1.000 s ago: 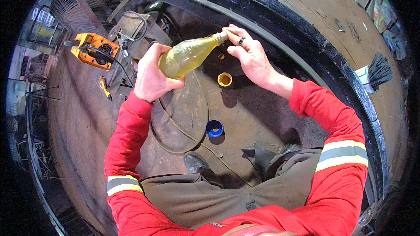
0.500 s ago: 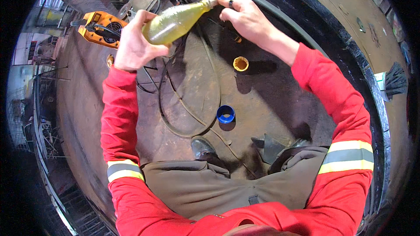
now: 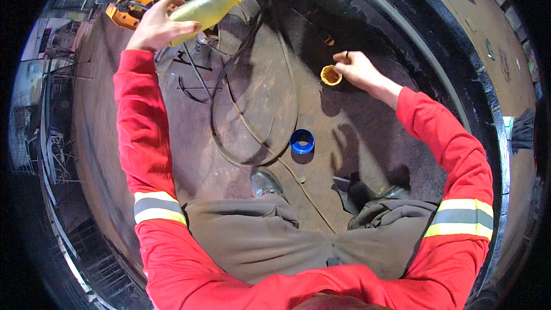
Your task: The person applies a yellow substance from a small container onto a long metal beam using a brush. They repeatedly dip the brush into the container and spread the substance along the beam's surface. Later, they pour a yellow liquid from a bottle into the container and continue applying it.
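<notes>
My left hand [image 3: 156,26] is wrapped round a bottle [image 3: 208,12] of yellowish-green liquid. The bottle tilts, its pale neck end pointing up and to the right; whether a cap is on it I cannot tell. To the right, the fingers of my right hand [image 3: 361,73] are closed at the rim of a small yellow cup [image 3: 331,76] with a brownish inside. The fingertips are partly hidden behind the hand. Nearer to me, a blue ring-shaped piece [image 3: 302,142] stands on the rusty brown floor [image 3: 258,103], touched by neither hand.
An orange machine [image 3: 133,6] stands at the far left, past my left hand. A dark hose [image 3: 213,117] loops across the floor beside a thin cord [image 3: 241,116]. My boot [image 3: 267,183] is near the blue ring. A raised dark edge [image 3: 396,14] curves round the right side.
My right hand has left the bottle's neck and come down to the yellow cup. My left hand has moved left with the bottle. The view has shifted slightly.
</notes>
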`<move>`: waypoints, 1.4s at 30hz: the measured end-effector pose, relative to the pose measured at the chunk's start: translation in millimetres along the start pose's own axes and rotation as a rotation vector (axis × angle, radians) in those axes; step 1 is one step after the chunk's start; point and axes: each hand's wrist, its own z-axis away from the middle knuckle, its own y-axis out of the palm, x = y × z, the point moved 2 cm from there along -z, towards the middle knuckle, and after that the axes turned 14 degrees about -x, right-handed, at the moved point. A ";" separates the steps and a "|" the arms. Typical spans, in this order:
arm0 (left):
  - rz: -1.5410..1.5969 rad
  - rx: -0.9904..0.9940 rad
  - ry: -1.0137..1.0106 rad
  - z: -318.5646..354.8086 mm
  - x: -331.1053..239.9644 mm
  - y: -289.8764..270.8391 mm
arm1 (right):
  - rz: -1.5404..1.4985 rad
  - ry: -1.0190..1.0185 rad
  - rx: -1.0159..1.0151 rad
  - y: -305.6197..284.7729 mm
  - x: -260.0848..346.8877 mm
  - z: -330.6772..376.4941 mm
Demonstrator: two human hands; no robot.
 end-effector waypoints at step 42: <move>-0.471 0.108 -0.518 167.8 160.0 43.8 | 0.318 0.015 0.450 47.2 -21.6 72.7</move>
